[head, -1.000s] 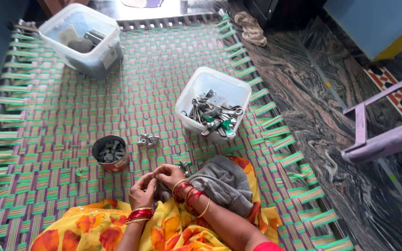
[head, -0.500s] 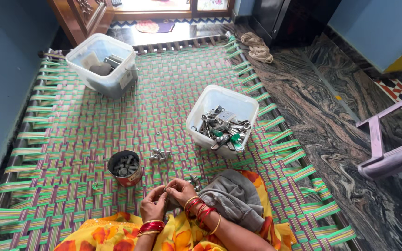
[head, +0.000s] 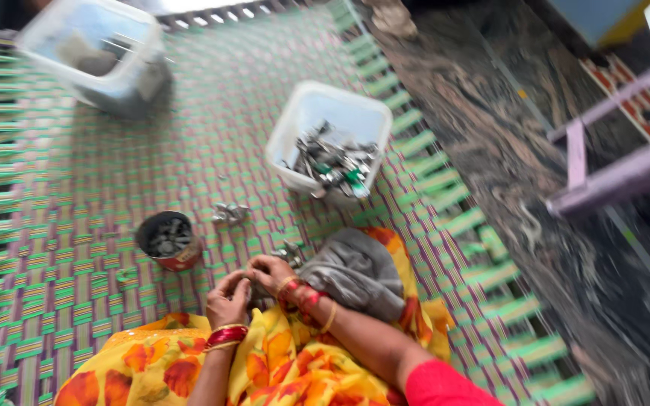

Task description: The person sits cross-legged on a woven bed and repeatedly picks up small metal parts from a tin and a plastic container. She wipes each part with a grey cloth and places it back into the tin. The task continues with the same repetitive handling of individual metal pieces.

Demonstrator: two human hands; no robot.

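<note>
Left hand: the left hand (head: 227, 299) is hovering low over the lap, wrist bent up, fingers curled in toward the right hand and meeting it.
Right hand: the right hand (head: 271, 272) is reaching across from the right, forearm lying over the grey cloth (head: 353, 271), fingers bent and closing against the left fingertips.
Grip: both sets of fingers are pinching together around something small; blur is hiding what it is and how tightly it is being held.
Held piece: it is sitting between the two hands, just above the yellow flowered fabric (head: 152, 368); its direction and long axis cannot be told.
Nearby: a round tin (head: 167, 240) of dark bits is standing left of the hands; small metal parts (head: 230, 213) are lying beyond them on the woven cot (head: 54, 195).
Farther: a white tub (head: 329, 143) of metal pieces is standing ahead to the right, a clear tub (head: 92, 56) at the far left corner.
Obstruction: nothing is lying between hands and tin.
Floor: a purple stool (head: 618, 165) is standing on the stone floor.
</note>
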